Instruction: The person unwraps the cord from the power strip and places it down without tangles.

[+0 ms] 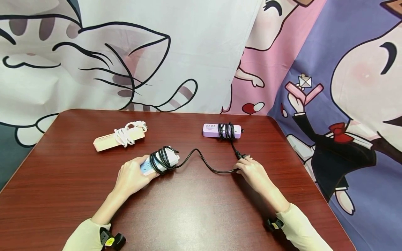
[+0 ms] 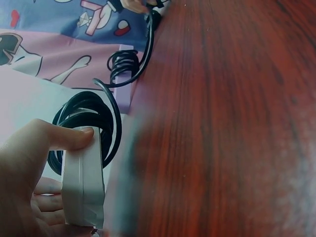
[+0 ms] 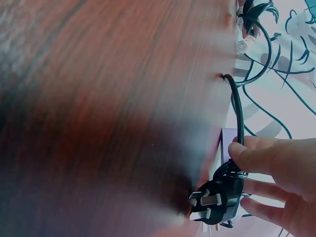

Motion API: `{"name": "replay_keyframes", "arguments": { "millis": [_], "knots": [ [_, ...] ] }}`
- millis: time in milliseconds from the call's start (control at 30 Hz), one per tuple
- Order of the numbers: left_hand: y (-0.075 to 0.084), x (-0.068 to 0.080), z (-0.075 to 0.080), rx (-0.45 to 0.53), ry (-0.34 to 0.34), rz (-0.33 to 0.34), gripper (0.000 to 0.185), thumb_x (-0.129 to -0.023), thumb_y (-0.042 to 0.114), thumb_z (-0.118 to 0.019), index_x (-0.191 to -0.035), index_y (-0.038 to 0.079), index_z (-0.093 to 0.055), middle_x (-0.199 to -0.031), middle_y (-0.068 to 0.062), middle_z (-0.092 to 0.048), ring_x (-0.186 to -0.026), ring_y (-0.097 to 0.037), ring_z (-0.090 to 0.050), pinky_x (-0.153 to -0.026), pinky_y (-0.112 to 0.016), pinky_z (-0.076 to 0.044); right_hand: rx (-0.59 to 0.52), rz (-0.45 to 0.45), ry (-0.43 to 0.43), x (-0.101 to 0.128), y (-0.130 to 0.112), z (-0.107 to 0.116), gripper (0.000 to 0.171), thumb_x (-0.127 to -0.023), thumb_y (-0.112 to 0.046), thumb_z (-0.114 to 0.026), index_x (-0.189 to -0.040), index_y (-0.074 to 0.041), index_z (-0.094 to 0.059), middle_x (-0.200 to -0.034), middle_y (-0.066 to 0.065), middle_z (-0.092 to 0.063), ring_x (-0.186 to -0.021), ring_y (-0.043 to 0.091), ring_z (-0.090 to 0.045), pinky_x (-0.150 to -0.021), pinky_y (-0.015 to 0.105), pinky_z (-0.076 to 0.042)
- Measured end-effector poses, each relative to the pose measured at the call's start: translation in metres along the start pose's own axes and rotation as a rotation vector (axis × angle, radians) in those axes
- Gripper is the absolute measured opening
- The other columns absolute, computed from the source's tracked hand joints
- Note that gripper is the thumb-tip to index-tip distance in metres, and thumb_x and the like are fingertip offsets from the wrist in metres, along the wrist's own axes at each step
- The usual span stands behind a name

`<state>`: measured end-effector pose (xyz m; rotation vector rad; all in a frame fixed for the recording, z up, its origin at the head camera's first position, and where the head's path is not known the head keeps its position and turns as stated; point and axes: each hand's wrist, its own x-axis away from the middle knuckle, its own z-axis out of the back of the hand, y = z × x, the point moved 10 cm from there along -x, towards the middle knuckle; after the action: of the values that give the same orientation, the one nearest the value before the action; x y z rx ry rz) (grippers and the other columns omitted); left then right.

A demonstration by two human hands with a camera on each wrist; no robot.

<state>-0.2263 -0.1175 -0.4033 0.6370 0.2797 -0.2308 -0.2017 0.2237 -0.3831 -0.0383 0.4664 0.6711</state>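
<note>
My left hand [image 1: 135, 174] grips a white and light-blue power strip [image 1: 146, 167], its thumb [image 2: 81, 139] lying along the casing. Loops of black cord [image 1: 161, 161] are wound round that strip's far end. From there the cord runs in a loose wave across to my right hand [image 1: 252, 172]. My right thumb and index finger pinch the cord just behind a black plug [image 3: 217, 200], whose metal prongs point away from the fingers. Beyond the right hand lies a lilac power strip [image 1: 210, 130], also wound with black cord that trails down toward that hand.
A cream power strip [image 1: 105, 142] wrapped in white cord [image 1: 124, 136] lies at the back left of the dark red-brown table [image 1: 194, 216]. Behind the table's far edge hang cartoon-printed cloths [image 1: 201, 52]. Each wrist wears a small camera on a band.
</note>
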Motion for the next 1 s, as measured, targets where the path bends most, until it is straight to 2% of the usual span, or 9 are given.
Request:
{"name": "replay_keyframes", "arguments": {
  "millis": [433, 700, 833, 1000],
  "knots": [
    [0.001, 0.002, 0.000, 0.009, 0.004, -0.007, 0.052, -0.066, 0.035, -0.084, -0.109, 0.009, -0.068, -0.092, -0.009, -0.071, -0.074, -0.023, -0.060, -0.061, -0.038, -0.042, -0.081, 0.003, 0.009, -0.005, -0.004, 0.002, 0.019, -0.068, -0.009, -0.082, -0.083, -0.013, -0.071, -0.084, -0.002, -0.067, -0.080, 0.021, -0.058, -0.080, 0.038, -0.049],
    [-0.003, 0.000, 0.000, -0.014, -0.011, 0.021, 0.053, -0.066, 0.035, -0.083, -0.110, 0.008, -0.068, -0.096, -0.012, -0.071, -0.075, -0.026, -0.062, -0.062, -0.043, -0.044, -0.104, -0.040, -0.015, -0.014, -0.007, 0.001, 0.017, -0.071, -0.013, -0.082, -0.084, -0.016, -0.071, -0.085, -0.006, -0.066, -0.080, 0.014, -0.056, -0.063, 0.031, -0.045],
    [-0.002, -0.001, 0.000, -0.009, -0.005, 0.006, 0.055, -0.066, 0.036, -0.083, -0.110, 0.008, -0.068, -0.095, -0.011, -0.070, -0.075, -0.026, -0.061, -0.061, -0.041, -0.044, -0.112, -0.042, -0.016, -0.022, -0.009, 0.001, 0.017, -0.074, -0.013, -0.080, -0.087, -0.017, -0.071, -0.086, -0.007, -0.066, -0.082, 0.014, -0.056, -0.058, 0.028, -0.039],
    [0.001, -0.001, 0.001, -0.005, 0.011, -0.017, 0.054, -0.065, 0.034, -0.084, -0.109, 0.007, -0.067, -0.093, -0.010, -0.070, -0.073, -0.025, -0.061, -0.061, -0.039, -0.043, -0.138, -0.006, 0.032, -0.035, -0.015, 0.006, 0.018, -0.075, -0.009, -0.078, -0.090, -0.016, -0.071, -0.087, -0.006, -0.067, -0.083, 0.014, -0.058, -0.063, 0.030, -0.049]
  ]
}}
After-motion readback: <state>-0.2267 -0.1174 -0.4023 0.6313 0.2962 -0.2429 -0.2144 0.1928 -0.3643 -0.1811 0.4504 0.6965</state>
